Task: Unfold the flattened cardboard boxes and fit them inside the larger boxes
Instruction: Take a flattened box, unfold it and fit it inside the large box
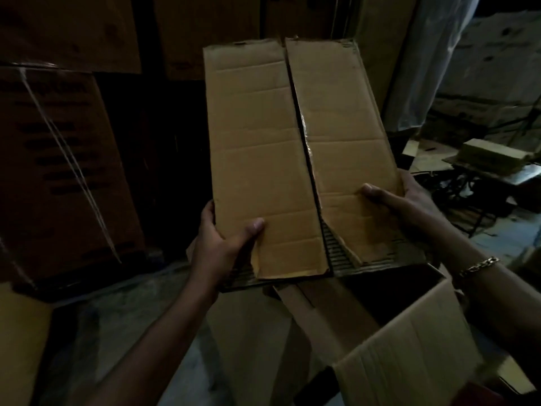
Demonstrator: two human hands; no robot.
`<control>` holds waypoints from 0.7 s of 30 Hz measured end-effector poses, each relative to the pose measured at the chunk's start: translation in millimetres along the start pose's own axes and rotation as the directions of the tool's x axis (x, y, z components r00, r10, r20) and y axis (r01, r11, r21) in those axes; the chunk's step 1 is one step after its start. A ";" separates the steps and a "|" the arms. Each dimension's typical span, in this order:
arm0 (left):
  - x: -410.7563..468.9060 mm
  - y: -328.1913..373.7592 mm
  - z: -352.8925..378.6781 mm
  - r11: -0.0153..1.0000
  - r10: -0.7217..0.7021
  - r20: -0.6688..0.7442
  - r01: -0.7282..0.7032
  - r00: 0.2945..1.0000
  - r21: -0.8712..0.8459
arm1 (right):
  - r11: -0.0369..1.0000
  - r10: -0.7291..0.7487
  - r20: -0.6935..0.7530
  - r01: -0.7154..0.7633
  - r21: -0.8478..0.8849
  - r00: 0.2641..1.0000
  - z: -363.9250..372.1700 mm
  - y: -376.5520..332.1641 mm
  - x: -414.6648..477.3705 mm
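Flattened cardboard box (257, 142) held just above the open larger box (409, 332), its long axis running up and away from that box. Left grip (222, 244) and right grip (407, 197) both clamp its near end, thumbs on top. Right grip is nearer the larger box.

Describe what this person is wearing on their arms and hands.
The left hand and right hand are ungloved, and both forearms show no sleeves. A gold-coloured chain bracelet circles the right wrist; the left wrist wears nothing.
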State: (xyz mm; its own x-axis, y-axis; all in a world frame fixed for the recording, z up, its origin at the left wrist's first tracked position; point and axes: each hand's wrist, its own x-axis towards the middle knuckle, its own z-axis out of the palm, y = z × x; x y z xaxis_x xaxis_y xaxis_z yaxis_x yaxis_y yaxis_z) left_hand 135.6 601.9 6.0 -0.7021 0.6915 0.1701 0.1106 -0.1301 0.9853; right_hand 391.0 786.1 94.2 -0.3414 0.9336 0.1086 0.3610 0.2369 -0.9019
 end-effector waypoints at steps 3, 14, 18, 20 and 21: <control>4.5 -7.8 38.0 0.999 -0.040 -0.038 0.039 0.998 -0.025 | 0.988 0.026 0.057 -0.017 -0.156 0.998 -23.1 16.7 43.6; -11.5 -48.2 168.7 0.961 -0.275 -0.172 0.273 0.946 -0.033 | 0.945 0.166 0.453 -0.010 -0.328 0.876 -74.2 111.7 170.4; -26.8 -70.4 174.5 0.923 -0.377 -0.218 0.383 0.900 -0.012 | 0.929 0.208 0.525 0.001 -0.370 0.825 -63.2 152.2 177.7; -32.8 -84.1 176.9 0.904 -0.416 -0.238 0.428 0.878 0.000 | 0.929 0.235 0.547 -0.021 -0.369 0.803 -55.4 172.4 178.5; -35.1 -91.6 178.4 0.896 -0.429 -0.240 0.444 0.870 0.006 | 0.931 0.245 0.555 -0.033 -0.364 0.795 -51.2 185.0 180.0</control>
State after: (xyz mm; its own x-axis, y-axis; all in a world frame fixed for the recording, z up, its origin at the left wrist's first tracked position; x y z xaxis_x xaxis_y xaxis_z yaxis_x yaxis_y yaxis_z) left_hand 275.6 716.3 -87.6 -0.8278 0.4869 -0.2787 -0.2081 0.1948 0.9585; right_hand 440.8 1011.7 -31.7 -0.6645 0.6512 -0.3666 0.6630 0.2873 -0.6913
